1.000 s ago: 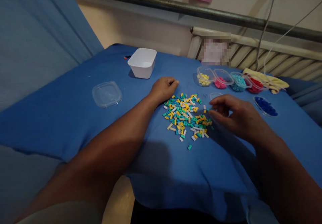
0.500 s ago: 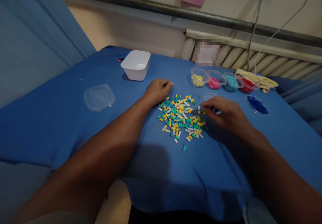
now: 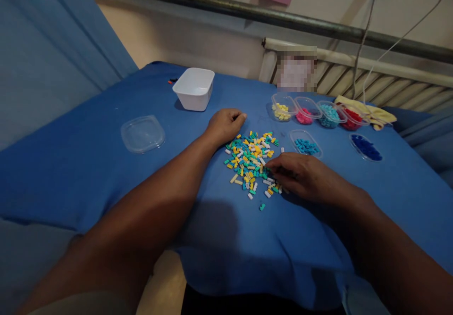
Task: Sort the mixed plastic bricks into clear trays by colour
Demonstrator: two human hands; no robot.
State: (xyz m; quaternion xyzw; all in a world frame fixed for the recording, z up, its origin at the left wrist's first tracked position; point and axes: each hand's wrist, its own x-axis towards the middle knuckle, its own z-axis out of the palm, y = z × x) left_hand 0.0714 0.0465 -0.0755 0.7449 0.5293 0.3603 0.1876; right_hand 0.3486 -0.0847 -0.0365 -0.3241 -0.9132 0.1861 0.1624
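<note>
A loose pile of small toy building bricks (image 3: 249, 157) in yellow, white, green, blue and cream lies on the blue cloth. My left hand (image 3: 226, 125) rests at the pile's upper left edge, its fingers loosely curled and nothing showing in them. Over the pile's right side, my right hand (image 3: 300, 173) has its thumb and fingertips pinched together among the bricks. Whatever is between those fingertips is too small and covered to make out. Just beyond the right hand is a clear tub of medium-blue bricks (image 3: 306, 146).
Behind the pile, clear tubs hold yellow bricks (image 3: 281, 112), pink bricks (image 3: 303, 116), light-blue bricks (image 3: 329, 116) and red bricks (image 3: 352, 119). Dark-blue bricks (image 3: 366, 147) sit farther right. A white tub (image 3: 194, 91) and a clear lid (image 3: 143, 134) are left. A yellow cloth (image 3: 371, 112) lies by the radiator.
My right hand has moved left and slightly nearer, from beside the pile onto its right part, uncovering the medium-blue tub. My left hand stays in place. The view has shifted slightly.
</note>
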